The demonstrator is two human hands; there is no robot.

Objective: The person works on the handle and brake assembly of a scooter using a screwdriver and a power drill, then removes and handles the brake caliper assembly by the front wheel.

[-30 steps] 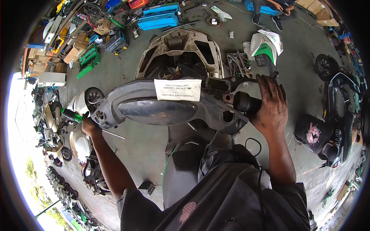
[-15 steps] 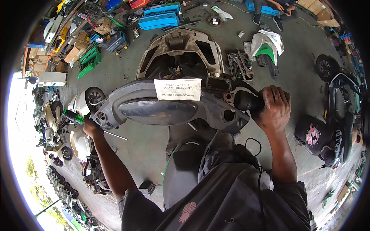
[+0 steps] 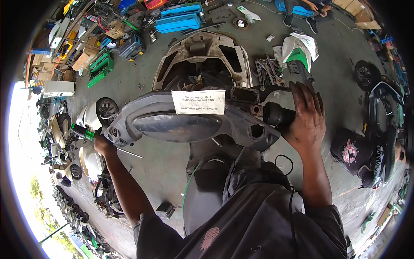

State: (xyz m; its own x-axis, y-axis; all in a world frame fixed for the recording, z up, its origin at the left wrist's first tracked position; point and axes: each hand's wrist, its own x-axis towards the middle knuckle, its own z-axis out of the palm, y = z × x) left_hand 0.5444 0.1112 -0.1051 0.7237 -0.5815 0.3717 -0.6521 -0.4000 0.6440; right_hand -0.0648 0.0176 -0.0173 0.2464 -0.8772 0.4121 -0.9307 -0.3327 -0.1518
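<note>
In front of me is a scooter's dark handlebar cover [image 3: 241, 118] with a dark oval display panel [image 3: 177, 126] and a white paper label [image 3: 199, 102] on it. My right hand [image 3: 307, 114] rests its palm on the black right handlebar grip [image 3: 278, 114], fingers stretched forward past it near the brake lever [image 3: 276, 88]; the thumb is hidden. At the left end of the handlebar, my left hand [image 3: 103, 143] is closed around a screwdriver [image 3: 82, 131] with a green and black handle. Its thin shaft points out toward the right. Whether that hand also holds the left grip, I cannot tell.
Ahead stands the scooter's dirty pale front body panel [image 3: 233, 41]. Wrenches [image 3: 268, 71] and a white-green fairing [image 3: 299, 49] lie beyond it. Blue toolboxes [image 3: 179, 19] and a green tool case [image 3: 101, 68] are farther off. A person [image 3: 308, 8] sits at the upper right. Scooters line both sides.
My right hand's fingers have uncurled from the right grip and stretched forward toward the brake lever. My left hand and the screwdriver have stayed nearly still.
</note>
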